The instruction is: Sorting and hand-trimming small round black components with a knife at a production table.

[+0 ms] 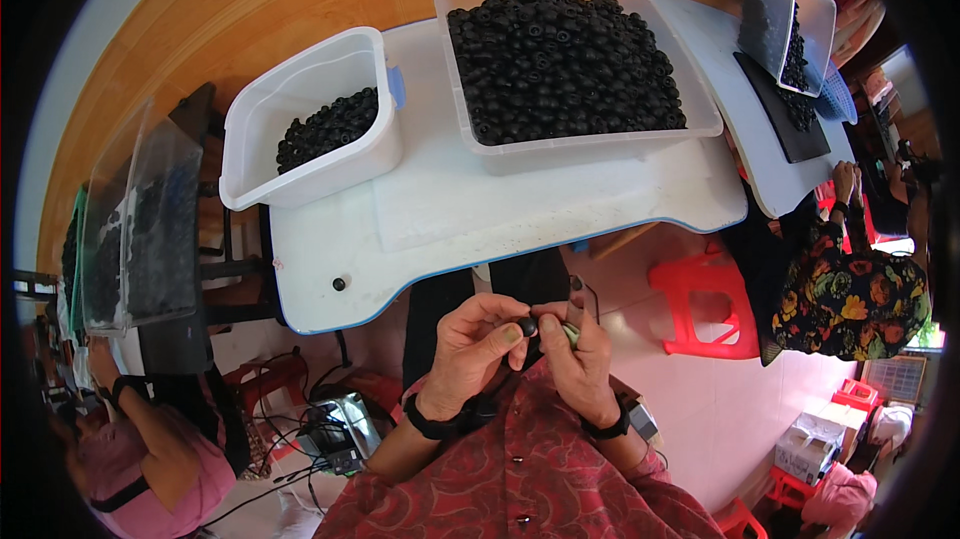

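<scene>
In front of my chest my left hand (pixel 482 339) is closed, pinching a small black round part (pixel 527 325) between thumb and fingers. My right hand (pixel 580 351) meets it from the other side, wrapped around a slim tool with a pale green handle (pixel 571 333). The tool's working end is too small to make out. Both hands are just off the near edge of the white table (pixel 480 209). One more black round part (pixel 339 284) lies alone at the table's near left corner.
A large translucent bin (pixel 600 144) heaped with black round parts stands on the table. Left of it is a smaller white tub (pixel 300 194), partly filled. A red stool (pixel 700 304) stands at right. Co-workers sit at both sides; cables (pixel 285 419) lie at lower left.
</scene>
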### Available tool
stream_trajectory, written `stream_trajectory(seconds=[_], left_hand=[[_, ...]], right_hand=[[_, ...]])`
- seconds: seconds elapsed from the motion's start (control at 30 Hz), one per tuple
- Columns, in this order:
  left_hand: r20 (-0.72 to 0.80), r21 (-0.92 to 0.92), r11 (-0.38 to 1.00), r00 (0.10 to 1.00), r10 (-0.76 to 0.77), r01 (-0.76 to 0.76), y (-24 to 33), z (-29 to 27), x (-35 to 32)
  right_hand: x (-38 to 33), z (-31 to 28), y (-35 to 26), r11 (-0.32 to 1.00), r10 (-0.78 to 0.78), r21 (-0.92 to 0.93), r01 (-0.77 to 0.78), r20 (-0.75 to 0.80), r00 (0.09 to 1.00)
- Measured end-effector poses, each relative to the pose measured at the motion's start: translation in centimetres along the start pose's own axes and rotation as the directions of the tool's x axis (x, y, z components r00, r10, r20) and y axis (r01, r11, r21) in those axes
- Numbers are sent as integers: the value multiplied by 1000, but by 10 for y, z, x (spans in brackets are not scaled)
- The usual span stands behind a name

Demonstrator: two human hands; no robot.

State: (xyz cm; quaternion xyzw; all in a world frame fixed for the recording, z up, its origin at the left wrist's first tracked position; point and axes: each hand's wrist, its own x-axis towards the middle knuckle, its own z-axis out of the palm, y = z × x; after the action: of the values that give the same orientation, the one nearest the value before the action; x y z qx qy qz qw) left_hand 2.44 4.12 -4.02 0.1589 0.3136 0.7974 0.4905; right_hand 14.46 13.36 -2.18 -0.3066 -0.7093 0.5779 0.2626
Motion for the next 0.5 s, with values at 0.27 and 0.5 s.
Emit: stream_trajectory(seconds=[0.27, 0.5], left_hand=[[5, 43, 999, 999, -32, 32, -2, -3, -1], [34, -3, 996, 996, -84, 84, 0, -5, 0]], right_hand=[[0, -7, -12, 921, 197, 316, -228, 125, 972], [1, -8, -17, 842, 244, 441, -311, 202, 948]])
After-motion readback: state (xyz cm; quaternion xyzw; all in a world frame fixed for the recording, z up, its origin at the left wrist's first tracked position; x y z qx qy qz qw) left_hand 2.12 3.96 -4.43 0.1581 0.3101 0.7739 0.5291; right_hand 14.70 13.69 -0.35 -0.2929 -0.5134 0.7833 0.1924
